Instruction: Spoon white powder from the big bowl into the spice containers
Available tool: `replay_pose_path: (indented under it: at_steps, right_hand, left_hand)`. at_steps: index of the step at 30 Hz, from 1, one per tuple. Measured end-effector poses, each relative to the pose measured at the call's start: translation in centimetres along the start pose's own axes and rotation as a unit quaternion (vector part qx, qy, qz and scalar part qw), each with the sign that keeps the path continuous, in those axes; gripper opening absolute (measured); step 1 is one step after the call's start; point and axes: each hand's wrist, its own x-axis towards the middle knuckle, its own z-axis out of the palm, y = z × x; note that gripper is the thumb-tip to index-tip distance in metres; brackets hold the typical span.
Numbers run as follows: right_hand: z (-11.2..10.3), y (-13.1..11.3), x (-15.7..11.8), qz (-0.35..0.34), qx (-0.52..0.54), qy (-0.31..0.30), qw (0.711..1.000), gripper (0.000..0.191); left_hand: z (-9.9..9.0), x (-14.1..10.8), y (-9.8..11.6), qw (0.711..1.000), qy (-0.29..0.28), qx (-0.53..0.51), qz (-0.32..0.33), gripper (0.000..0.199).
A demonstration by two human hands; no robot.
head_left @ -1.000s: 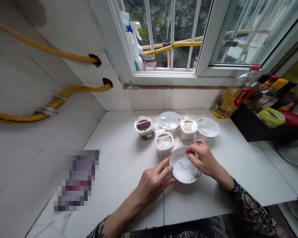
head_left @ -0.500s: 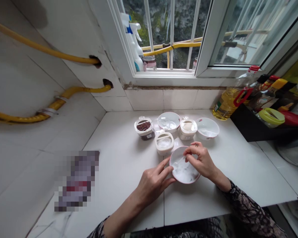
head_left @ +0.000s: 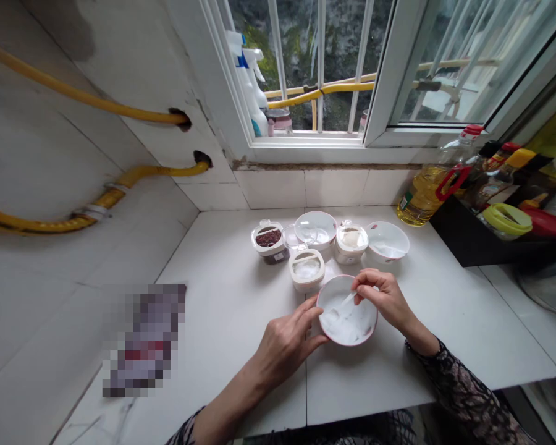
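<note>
A white bowl with a pink rim (head_left: 339, 285) sits on the counter, with white granules (head_left: 352, 329) spread over its bottom. My left hand (head_left: 285, 340) grips the bowl's left side, thumb and fingers against its rim and wall. Between the fingertips of my right hand (head_left: 383, 296) is a small whitish spoon (head_left: 347, 301), its bowl end down in the granules. Just behind stands a lidded seasoning jar of white crystals (head_left: 306, 268). Farther back are a jar of dark reddish bits (head_left: 268, 237) and a jar of pale powder (head_left: 351, 238).
Two more white bowls, a back bowl (head_left: 322, 222) and a right one (head_left: 389, 241), stand behind the jars. An oil bottle (head_left: 419, 198) and a black rack (head_left: 467, 241) of condiments are at the right. A pixelated object (head_left: 151, 337) lies at the left.
My right hand has shifted slightly right and tilted back, so more of the spoon shows over the granules. My left hand stays on the bowl.
</note>
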Motion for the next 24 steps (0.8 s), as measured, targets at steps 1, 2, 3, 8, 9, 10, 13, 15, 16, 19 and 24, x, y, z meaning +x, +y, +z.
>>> replay_pose_path:
  at_steps: [1,2,3,8,9,10,13,15,16,19,24]
  right_hand:
    - [-0.1,0.0,0.0,0.017,0.023,-0.002,1.000,0.013]
    - [-0.2,0.0,0.1,0.034,0.045,-0.004,0.998,0.012]
    - [-0.4,0.0,0.1,0.047,0.066,-0.007,0.997,0.011]
    - [-0.9,0.4,0.5,0.064,0.128,0.009,0.990,0.010]
    - [-0.9,0.5,0.6,0.063,0.135,0.015,0.989,0.010]
    - [-1.0,0.5,0.8,0.062,0.140,0.023,0.988,0.010]
    - [-1.0,0.2,1.1,0.044,0.144,0.054,0.987,0.009]
    - [-0.8,-0.4,1.2,0.020,0.133,0.077,0.988,0.010]
    - [-0.6,-0.8,1.2,0.002,0.120,0.089,0.989,0.010]
    - [0.1,-2.0,1.4,-0.088,0.038,0.130,0.987,0.009]
    - [1.8,-2.1,1.8,-0.368,-0.203,0.127,0.898,0.020]
  left_hand:
    - [0.0,0.0,0.0,1.000,0.001,-0.009,-0.004,0.027]
    - [0.1,0.0,0.0,1.000,0.001,-0.017,-0.008,0.028]
    - [0.1,0.0,0.0,1.000,0.000,-0.021,-0.012,0.028]
    - [0.0,0.2,0.2,1.000,-0.002,-0.023,-0.009,0.024]
    - [0.0,0.2,0.2,1.000,-0.002,-0.022,-0.006,0.023]
    - [-0.1,0.3,0.2,1.000,-0.002,-0.019,-0.003,0.023]
    - [-0.1,0.3,0.2,1.000,0.003,-0.002,0.009,0.023]
    - [-0.1,0.4,0.2,1.000,0.003,0.006,0.012,0.023]
    - [-0.1,0.4,0.2,1.000,0.002,0.007,0.011,0.023]
    - [0.0,0.4,0.2,1.000,0.003,0.006,0.012,0.023]
    - [0.0,0.4,0.2,1.000,0.013,0.010,0.013,0.024]
